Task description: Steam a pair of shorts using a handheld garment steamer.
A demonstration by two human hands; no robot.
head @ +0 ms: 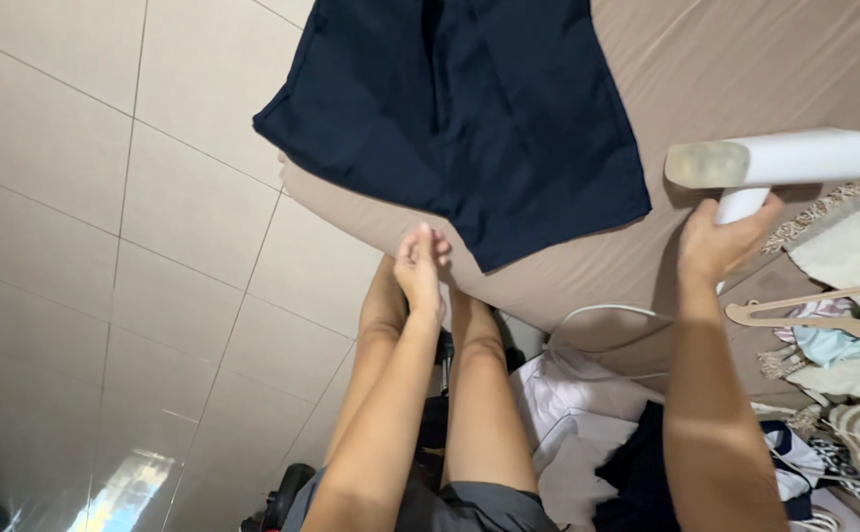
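A dark navy garment [469, 108] lies spread on a beige padded board [706, 59]. My left hand [422, 268] pinches the board's near edge just below the garment's lower hem, fingers closed on the beige cover. My right hand [721, 241] grips the handle of a white handheld steamer [775, 160], held above the board to the right of the garment, its translucent end pointing left.
A white cord [597, 313] trails from under the board. Heaped clothes [588, 424] lie at lower right, with a wooden hanger [824, 313] and more fabric at the right edge. Pale floor tiles [105, 246] fill the left side. My bare legs [474, 394] show below.
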